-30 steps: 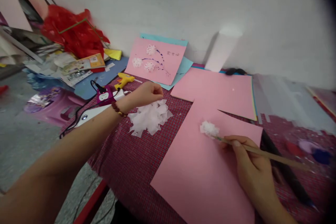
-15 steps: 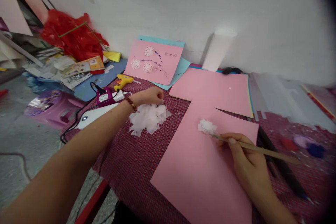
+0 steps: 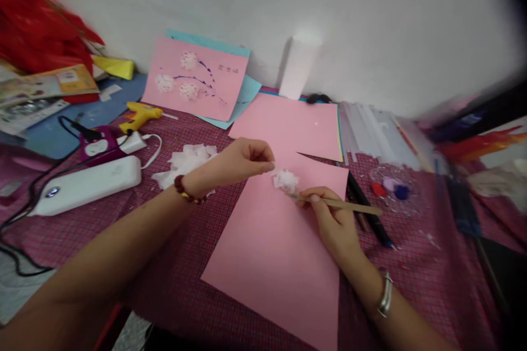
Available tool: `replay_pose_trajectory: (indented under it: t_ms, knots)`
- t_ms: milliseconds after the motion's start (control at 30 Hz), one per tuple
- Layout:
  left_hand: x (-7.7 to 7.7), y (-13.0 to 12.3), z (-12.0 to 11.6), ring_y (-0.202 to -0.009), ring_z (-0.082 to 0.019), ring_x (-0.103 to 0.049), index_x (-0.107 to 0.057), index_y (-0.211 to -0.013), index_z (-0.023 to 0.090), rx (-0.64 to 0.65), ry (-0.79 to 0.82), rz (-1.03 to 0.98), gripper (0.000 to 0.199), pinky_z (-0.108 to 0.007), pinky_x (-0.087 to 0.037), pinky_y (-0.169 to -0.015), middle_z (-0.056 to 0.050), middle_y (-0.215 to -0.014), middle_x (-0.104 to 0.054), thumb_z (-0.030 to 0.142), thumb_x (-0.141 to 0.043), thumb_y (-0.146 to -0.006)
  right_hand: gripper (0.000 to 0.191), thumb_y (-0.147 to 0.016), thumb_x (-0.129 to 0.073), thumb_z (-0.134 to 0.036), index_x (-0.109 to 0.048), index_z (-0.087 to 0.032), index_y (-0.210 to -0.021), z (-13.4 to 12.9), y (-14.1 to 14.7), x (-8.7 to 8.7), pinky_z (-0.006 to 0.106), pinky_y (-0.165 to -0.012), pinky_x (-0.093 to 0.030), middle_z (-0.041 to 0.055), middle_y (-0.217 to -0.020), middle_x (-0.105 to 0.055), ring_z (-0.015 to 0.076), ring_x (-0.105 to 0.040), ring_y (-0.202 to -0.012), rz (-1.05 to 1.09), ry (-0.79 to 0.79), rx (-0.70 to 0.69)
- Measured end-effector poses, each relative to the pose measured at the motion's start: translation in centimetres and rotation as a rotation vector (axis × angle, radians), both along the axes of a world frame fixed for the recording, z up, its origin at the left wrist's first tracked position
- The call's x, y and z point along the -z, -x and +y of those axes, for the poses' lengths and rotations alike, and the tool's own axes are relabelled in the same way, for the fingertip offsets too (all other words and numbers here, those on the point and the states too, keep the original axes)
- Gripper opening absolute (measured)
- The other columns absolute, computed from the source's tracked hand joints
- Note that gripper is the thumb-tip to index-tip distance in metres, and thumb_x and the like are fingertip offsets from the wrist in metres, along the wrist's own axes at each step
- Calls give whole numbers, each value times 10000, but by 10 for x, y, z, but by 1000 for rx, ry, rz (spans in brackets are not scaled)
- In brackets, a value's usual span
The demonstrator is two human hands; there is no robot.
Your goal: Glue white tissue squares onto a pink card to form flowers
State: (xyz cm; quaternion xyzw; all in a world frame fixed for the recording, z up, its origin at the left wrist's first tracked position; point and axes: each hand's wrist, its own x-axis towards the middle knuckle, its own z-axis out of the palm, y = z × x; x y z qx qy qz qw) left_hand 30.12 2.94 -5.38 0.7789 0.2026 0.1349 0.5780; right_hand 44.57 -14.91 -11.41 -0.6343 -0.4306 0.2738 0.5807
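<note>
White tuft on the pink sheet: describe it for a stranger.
On the checked tablecloth, find the nearest pink sheet. Near its far end, by the stick in the right hand, is the white tuft. It stands alone; the propped picture has three.

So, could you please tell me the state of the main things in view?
Left hand: pinched shut
Right hand: gripping wooden stick
Wooden stick: tip at white tuft
Pink sheet: flat
White paper pieces: loosely heaped
Flower picture: propped up
Glue gun: on its side
Purple socket: black plug in

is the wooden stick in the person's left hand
No, the right hand holds the wooden stick, its tip close by the white paper cluster on the pink sheet.
</note>
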Motion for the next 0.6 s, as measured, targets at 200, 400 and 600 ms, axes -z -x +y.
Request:
replay_pose_trajectory:
  t_ms: [200, 400, 600]
  knots:
    - [47, -12, -12, -612, -60, -462, -593, -731, 103, -115, 90, -73, 109, -196, -345, -570, 16, -668, -542, 210, -610, -744, 162, -912, -473, -256, -630, -226, -883, 3, -1, 4, 294, -699, -487, 14, -787, -632, 156, -597, -760, -44, 26, -33]
    - [43, -6, -7, -555, -53, -450, -574, -733, 121, -73, 179, -20, 94, -183, -337, -524, 37, -611, -523, 199, -625, -729, 163, -914, -475, -257, -636, -231, -931, 6, -1, 3, 329, -781, -478, 25, -875, -652, 172, -607, -842, -219, 115, -68]
    - [36, 1, 8, -563, -54, -472, -619, -744, 122, 146, 88, 124, 49, -176, -339, -523, 29, -626, -564, 151, -587, -722, 156, -919, -475, -243, -624, -240, -965, 8, -1, 3, 287, -695, -484, 17, -889, -655, 151, -603, -786, -185, 71, 40]
